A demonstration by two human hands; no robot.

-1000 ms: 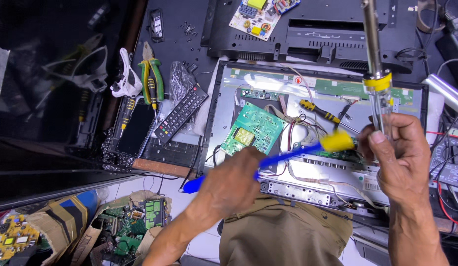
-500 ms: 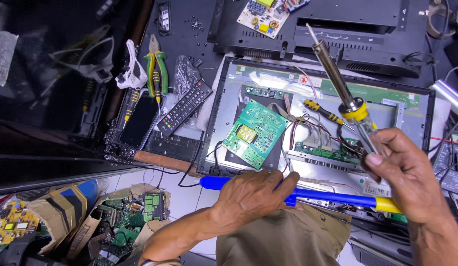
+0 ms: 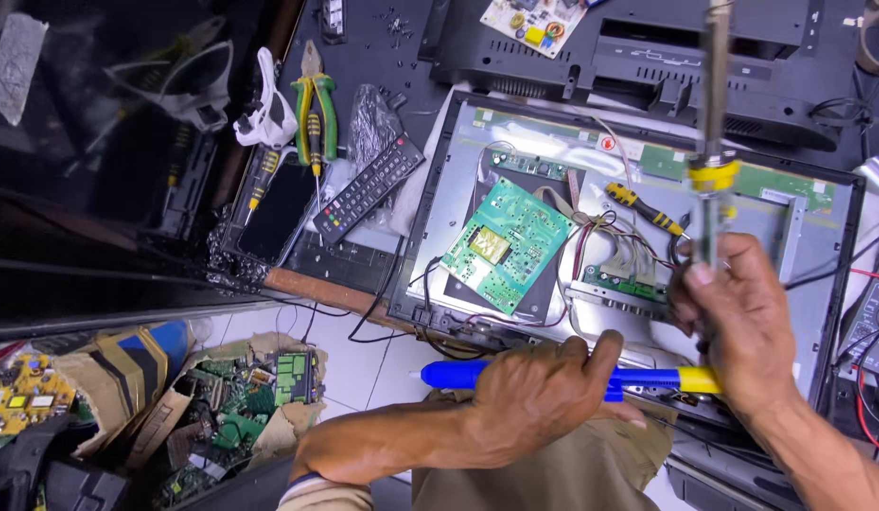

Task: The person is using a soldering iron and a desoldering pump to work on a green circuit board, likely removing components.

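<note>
Nearest the camera, the left hand [image 3: 544,397] is wrapped around a blue pump [image 3: 458,375], a desoldering sucker by the look of it, lying flat and pointing left, with its yellow end poking out on the right under the other hand. Fingers are closed over the barrel, thumb up top, probably so it can be triggered fast. The right hand [image 3: 742,331] is gripping the handle of a soldering iron [image 3: 712,123] that stands nearly straight up, long metal shaft pointing to the far side, yellow collar partway along. Holding it upright like that looks like a way to keep the hot end off the wiring below, though that's my read

Down at the near left, on the floor, there's a torn cardboard box [image 3: 127,369] stuffed with scrap boards

Just beyond both hands is the opened TV back [image 3: 458,170], a metal tray lying flat. A green board [image 3: 506,241] sits tilted in the middle of it, with ribbon and wire bundles running right to a smaller board [image 3: 624,282] just beside the right hand. A yellow-handled screwdriver [image 3: 643,206] lies across the wires, within easy reach

Left of the tray: a black remote [image 3: 369,189], then a phone [image 3: 274,213], and farther back green-handled pliers [image 3: 312,104] and a white tool I can't make out

At the far side, the black plastic rear cover [image 3: 648,57] with another small board [image 3: 539,19] on top
</note>
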